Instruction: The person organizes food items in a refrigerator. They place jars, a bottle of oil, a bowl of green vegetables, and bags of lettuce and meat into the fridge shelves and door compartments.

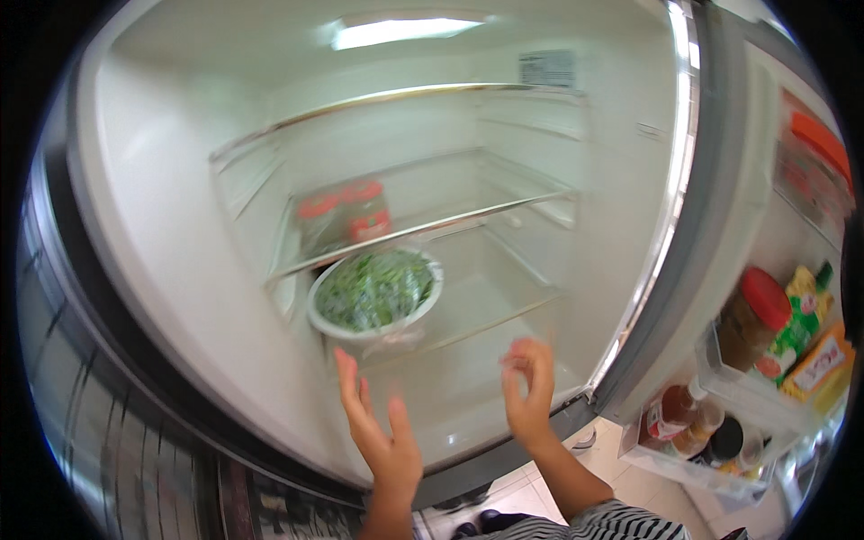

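A white bowl [437,291] of leafy greens [374,287] stands at the left on a lower shelf of the open refrigerator, with clear plastic film over it. Below the bowl's front edge, my left hand [385,432] is raised with fingers and thumb spread, apart from the bowl. My right hand [530,391] is at the fridge's front right, blurred, its fingers curled loosely and nothing visible in it. On the glass shelf above the bowl, two jars with red lids [368,210] sit at the left, seemingly in a plastic bag.
Shelf front edges [432,231] cross the compartment. At right the fridge door [715,223] hangs open; its racks hold a red-lidded jar [763,304], a green-and-yellow pouch [800,324], an orange package [820,361] and bottles [671,412]. Tiled floor [607,459] shows below.
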A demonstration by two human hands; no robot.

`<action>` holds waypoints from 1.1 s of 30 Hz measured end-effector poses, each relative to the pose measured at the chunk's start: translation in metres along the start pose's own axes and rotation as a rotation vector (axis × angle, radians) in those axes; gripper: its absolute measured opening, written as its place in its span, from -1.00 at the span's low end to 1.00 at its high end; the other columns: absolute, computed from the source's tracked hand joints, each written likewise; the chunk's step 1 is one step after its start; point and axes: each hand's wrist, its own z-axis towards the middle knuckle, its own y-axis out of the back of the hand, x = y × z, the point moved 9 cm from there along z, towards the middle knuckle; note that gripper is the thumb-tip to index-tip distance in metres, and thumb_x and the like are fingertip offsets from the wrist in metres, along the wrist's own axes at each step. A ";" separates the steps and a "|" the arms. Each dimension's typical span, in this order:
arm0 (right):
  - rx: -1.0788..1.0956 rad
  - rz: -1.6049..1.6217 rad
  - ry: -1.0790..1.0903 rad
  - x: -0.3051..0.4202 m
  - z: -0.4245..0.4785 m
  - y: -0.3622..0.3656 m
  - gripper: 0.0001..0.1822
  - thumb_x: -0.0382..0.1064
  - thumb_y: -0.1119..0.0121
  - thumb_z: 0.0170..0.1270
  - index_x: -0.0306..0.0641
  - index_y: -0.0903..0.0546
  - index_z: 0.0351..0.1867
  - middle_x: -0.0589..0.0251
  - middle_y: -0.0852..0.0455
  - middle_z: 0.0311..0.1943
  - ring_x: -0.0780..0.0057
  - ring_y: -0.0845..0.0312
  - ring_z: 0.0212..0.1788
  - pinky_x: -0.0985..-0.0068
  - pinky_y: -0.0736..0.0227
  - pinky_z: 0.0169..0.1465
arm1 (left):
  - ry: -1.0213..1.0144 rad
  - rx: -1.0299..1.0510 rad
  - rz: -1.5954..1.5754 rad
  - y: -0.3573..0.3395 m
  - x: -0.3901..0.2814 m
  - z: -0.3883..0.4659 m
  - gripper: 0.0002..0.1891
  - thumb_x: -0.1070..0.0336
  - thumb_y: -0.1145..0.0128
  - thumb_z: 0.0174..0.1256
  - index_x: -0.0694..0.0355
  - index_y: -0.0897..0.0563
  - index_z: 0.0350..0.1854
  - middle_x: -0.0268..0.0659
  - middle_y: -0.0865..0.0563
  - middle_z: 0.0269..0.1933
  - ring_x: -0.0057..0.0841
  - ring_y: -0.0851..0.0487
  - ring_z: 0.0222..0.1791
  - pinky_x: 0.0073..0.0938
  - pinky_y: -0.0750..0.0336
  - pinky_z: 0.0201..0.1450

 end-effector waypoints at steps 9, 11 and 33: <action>-0.083 -0.417 0.138 0.090 -0.127 0.155 -0.81 -0.47 -0.14 0.13 -0.28 -0.55 -0.19 0.01 -0.55 -0.14 0.22 -0.47 -0.12 0.36 -0.41 -0.02 | -0.399 0.551 -0.448 -0.111 -0.066 -0.162 -0.82 0.41 -0.16 0.19 0.33 -0.58 -0.18 0.12 -0.64 0.06 -0.06 -0.63 -0.02 -0.23 -0.51 0.05; -0.196 -0.422 0.125 0.105 -0.150 0.201 -0.75 -0.53 -0.12 0.10 -0.32 -0.52 -0.14 0.02 -0.53 -0.17 0.25 -0.48 -0.16 0.40 -0.43 -0.08 | -0.393 0.629 -0.517 -0.135 -0.094 -0.194 -0.80 0.42 -0.17 0.16 0.31 -0.57 -0.17 0.06 -0.65 -0.02 -0.10 -0.63 -0.07 -0.24 -0.51 0.00; -0.845 -0.734 -0.436 0.264 -0.402 0.727 -0.84 -0.43 -0.14 0.21 -0.30 -0.56 -0.17 0.14 -0.55 -0.15 0.41 -0.58 -0.28 0.50 -0.53 -0.20 | -0.510 1.462 -1.123 -0.370 -0.473 -0.657 -0.75 0.59 -0.19 -0.04 0.21 -0.65 -0.26 -0.24 -0.68 -0.29 -0.29 -0.63 -0.30 -0.38 -0.54 -0.25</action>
